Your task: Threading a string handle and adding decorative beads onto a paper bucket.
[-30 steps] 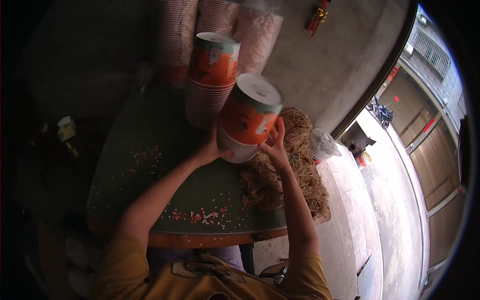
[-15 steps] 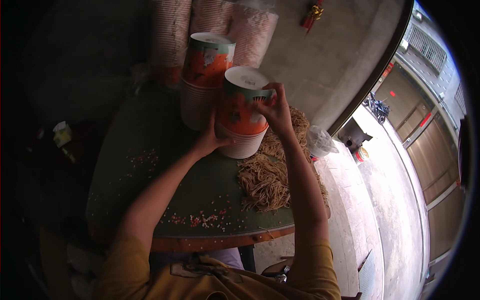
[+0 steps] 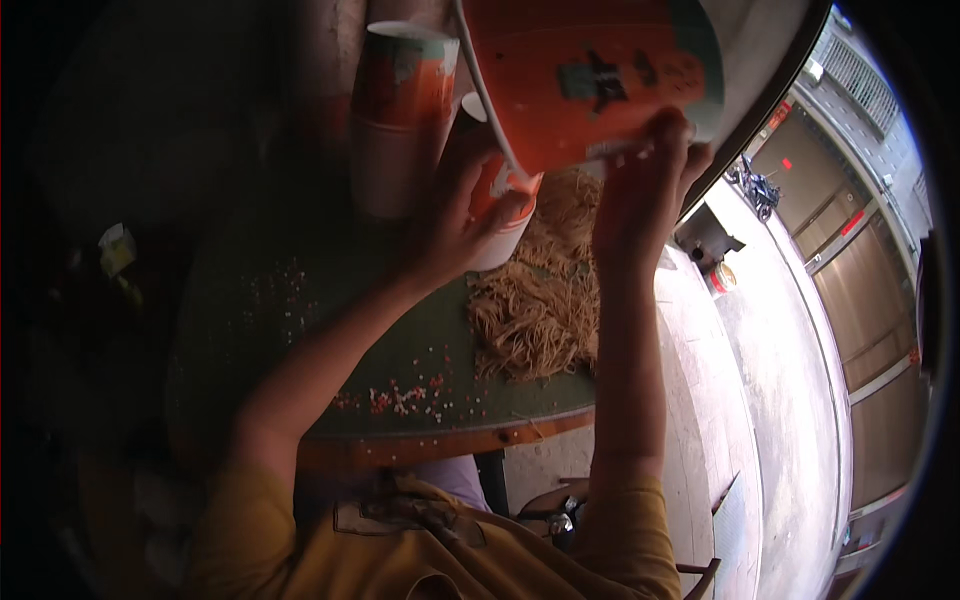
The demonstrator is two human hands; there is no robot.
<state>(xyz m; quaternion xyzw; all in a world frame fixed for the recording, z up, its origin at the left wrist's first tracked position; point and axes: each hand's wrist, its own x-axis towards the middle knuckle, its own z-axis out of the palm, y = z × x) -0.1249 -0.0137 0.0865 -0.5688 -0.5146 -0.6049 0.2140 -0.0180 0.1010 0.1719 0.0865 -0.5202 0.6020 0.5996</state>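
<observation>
Cup (image 3: 595, 55) up in my right hand (image 3: 638, 205), left hand (image 3: 450, 225) on near stack (image 3: 502, 240)

Cup is lifted in front of the near stack's upper right, on its side, mouth tipped left. Right fingers closed on its wall, toward the base end. Left fingers curled round the near stack, thumb across its front; can't tell if the rim touches them.

My take: keep the right grip light, that thin wall should dent easily. Left just steadies the stack. Clear the rim past my left fingers before any swing.

Rear stack (image 3: 395, 165) stands behind, to the left. Tan strands (image 3: 535, 325) lie close by on the green table (image 3: 430, 335); avoid brushing them. Bits (image 3: 410, 398) scattered nearer me.
</observation>
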